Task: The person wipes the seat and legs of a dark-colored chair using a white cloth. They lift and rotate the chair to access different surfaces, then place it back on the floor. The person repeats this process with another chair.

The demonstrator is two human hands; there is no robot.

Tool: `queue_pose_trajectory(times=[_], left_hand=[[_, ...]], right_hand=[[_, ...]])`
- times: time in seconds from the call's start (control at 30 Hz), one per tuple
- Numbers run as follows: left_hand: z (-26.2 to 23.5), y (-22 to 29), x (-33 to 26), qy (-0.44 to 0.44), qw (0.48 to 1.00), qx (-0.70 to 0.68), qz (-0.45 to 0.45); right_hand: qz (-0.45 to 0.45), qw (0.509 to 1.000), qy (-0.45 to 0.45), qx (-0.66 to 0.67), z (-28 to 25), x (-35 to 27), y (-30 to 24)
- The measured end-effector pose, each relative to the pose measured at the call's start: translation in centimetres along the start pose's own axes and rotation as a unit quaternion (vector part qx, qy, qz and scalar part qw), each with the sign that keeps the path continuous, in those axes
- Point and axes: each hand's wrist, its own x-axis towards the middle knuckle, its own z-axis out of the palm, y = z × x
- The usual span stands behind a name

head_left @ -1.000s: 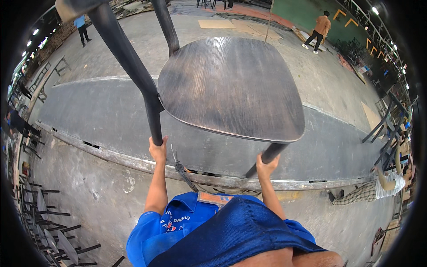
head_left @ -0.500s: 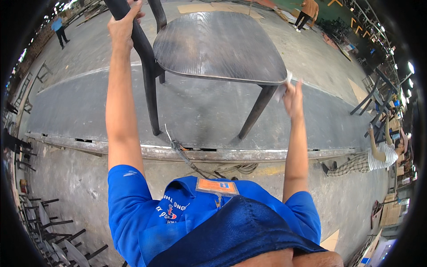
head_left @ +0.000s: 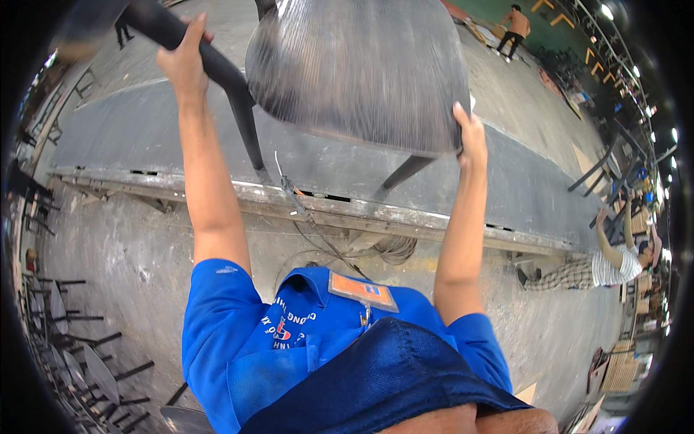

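Observation:
I hold a dark wooden chair (head_left: 361, 69) up in front of me, its seat tilted toward the camera and its black legs pointing down and left. My left hand (head_left: 184, 58) is wrapped around one black leg at the upper left. My right hand (head_left: 470, 134) grips the seat's right edge. Both arms are stretched upward over my blue shirt.
A long grey conveyor-like bench (head_left: 325, 210) runs across below the chair, with a cable (head_left: 303, 217) hanging off it. Several dark chairs (head_left: 79, 354) are stacked at the lower left. One person crouches at the right (head_left: 614, 264); another walks at the top right (head_left: 515, 25).
The chair has risen and come closer, its seat now filling the top of the view. My left hand shifted up along the leg; my right hand moved from a leg to the seat edge.

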Motion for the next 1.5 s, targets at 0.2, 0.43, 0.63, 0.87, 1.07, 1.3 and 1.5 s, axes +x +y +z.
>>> queue_pose_trajectory(times=[0.2, 0.43, 0.63, 0.87, 1.07, 1.3, 1.5], left_hand=[[-6.0, 8.8, -9.0, -0.002, 0.994, -0.062, 0.087], [-11.0, 12.9, -15.2, 0.032, 0.994, -0.028, 0.099], [-12.7, 14.1, -17.5, 0.068, 0.992, -0.018, 0.106], [-12.4, 14.3, -17.6, 0.100, 0.992, 0.006, 0.081], [-11.8, 14.5, -17.1, 0.106, 0.991, 0.021, 0.080], [-12.4, 15.2, -18.1, 0.145, 0.987, 0.015, 0.072], [-13.5, 15.7, -19.2, 0.139, 0.987, 0.001, 0.077]], right_hand=[[-0.025, 0.989, 0.084, 0.123, 0.5, -12.4, 1.4], [-0.082, 0.980, 0.138, 0.121, 0.5, -19.2, 3.2], [-0.111, 0.978, 0.119, 0.129, 0.1, -21.3, 4.8], [-0.137, 0.974, 0.138, 0.119, 0.3, -20.5, 5.5], [-0.142, 0.972, 0.141, 0.122, 1.0, -20.9, 4.3], [-0.155, 0.971, 0.141, 0.119, 0.9, -22.1, 4.9], [-0.145, 0.970, 0.142, 0.137, 0.8, -23.6, 5.1]])
